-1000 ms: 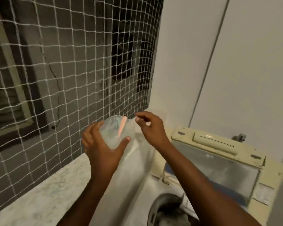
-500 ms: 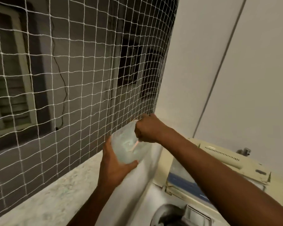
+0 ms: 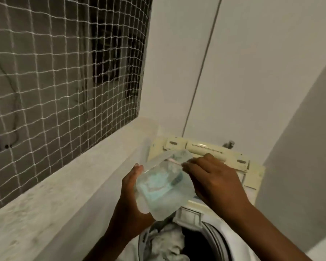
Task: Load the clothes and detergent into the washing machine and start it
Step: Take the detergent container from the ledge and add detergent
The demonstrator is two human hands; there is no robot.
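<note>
Detergent step by the look of it: my left hand (image 3: 129,187) grips the clear tub (image 3: 164,183) above the washer (image 3: 211,240), clothes (image 3: 167,242) already inside, right hand (image 3: 213,178) pinching a pink scoop (image 3: 174,162) in it, next I'd guess tip the powder in.

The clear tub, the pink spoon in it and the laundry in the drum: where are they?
clear tub (image 3: 164,193): head view, its see-through side wall.
pink spoon (image 3: 174,162): head view, the handle at the tub's mouth.
laundry (image 3: 166,242): head view, the pale heap in the open drum.
</note>
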